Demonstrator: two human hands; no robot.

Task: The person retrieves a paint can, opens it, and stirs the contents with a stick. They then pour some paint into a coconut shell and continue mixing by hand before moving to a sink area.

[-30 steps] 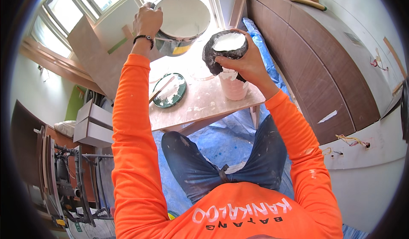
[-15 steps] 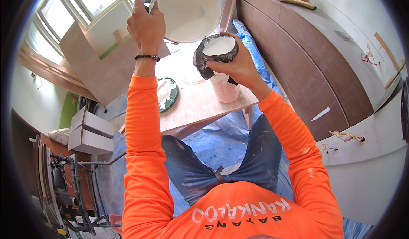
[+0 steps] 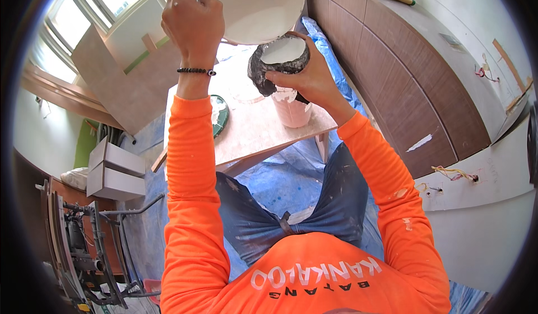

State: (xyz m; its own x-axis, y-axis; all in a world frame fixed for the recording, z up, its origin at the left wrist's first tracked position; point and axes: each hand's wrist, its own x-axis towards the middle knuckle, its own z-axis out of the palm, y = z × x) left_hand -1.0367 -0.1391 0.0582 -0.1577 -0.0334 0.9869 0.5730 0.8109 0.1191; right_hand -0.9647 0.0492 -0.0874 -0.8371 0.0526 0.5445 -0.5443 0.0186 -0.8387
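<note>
Hands both busy above the worktop (image 3: 252, 135): left hand (image 3: 190, 25) clamped on the rim of a big white bucket (image 3: 255, 6), tipped toward a small dark bowl (image 3: 278, 62) that the right hand (image 3: 311, 78) grips from the side (bowl full of white paste, bucket lip just over it). Below the bowl stands a pinkish cup (image 3: 291, 109) on the worktop; a round green lid (image 3: 217, 115) lies left of the cup.
</note>
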